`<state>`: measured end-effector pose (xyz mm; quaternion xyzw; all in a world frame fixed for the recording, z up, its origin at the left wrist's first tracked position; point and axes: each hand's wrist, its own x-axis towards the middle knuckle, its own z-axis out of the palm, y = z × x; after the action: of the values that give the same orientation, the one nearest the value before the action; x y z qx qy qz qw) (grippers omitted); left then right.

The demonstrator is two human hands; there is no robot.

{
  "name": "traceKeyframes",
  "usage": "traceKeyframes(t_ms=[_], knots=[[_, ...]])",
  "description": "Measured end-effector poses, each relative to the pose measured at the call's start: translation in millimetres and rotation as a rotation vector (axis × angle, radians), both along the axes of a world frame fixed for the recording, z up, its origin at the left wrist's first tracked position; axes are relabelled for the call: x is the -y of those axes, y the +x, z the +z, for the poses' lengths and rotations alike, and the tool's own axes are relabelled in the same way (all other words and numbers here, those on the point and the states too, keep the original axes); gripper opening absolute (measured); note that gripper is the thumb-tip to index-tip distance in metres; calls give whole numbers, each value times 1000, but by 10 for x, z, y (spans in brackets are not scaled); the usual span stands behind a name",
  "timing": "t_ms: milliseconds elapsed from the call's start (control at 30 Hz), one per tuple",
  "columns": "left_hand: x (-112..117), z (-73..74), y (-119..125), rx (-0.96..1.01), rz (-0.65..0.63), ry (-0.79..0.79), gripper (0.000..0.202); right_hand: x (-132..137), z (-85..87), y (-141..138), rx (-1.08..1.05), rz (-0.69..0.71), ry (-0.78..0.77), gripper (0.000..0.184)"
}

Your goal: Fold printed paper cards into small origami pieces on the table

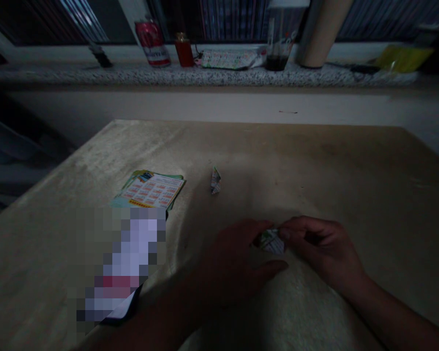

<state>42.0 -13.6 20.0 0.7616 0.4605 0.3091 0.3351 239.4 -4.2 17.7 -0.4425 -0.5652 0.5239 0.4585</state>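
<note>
A small folded piece of printed paper (272, 242), white with green patches, is pinched at its upper right corner between the thumb and forefinger of my right hand (320, 243). My left hand (237, 263) curves around the paper's left side. Its forefinger reaches to the paper's top edge, while the thumb stands apart below; whether the fingers touch the paper is hard to tell in the dim light. Farther back on the table (351, 195) lies another small folded paper (215, 181), narrow and pointed at the top.
Left of my hands lies a stack of printed cards (151, 189), with a phone (129, 263), its screen blurred out, in front. Along the windowsill (219, 78) stand a red can (152, 43), a small red bottle (184, 50), a cup with dark liquid (280, 44) and a cardboard tube (322, 34).
</note>
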Motion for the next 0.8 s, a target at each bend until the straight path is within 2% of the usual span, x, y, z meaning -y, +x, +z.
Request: traceKeyframes(t_ms=[67, 200, 400, 500, 633, 800], knots=[[19, -55, 7, -79, 18, 87, 53, -2, -29, -10, -28, 0, -31, 6], [62, -100, 3, -140, 66, 180, 48, -11, -88, -1, -103, 7, -96, 5], [53, 13, -17, 16, 15, 134, 24, -50, -171, 64, -215, 109, -180, 6], [10, 49, -33, 156, -6, 19, 16, -44, -148, 83, -150, 168, -114, 16], [-33, 65, -49, 322, 14, -252, 17, 0, -86, 87, 142, 211, 97, 28], [-46, 75, -32, 521, -44, -535, 12, 40, -58, 118, 361, 314, 368, 23]])
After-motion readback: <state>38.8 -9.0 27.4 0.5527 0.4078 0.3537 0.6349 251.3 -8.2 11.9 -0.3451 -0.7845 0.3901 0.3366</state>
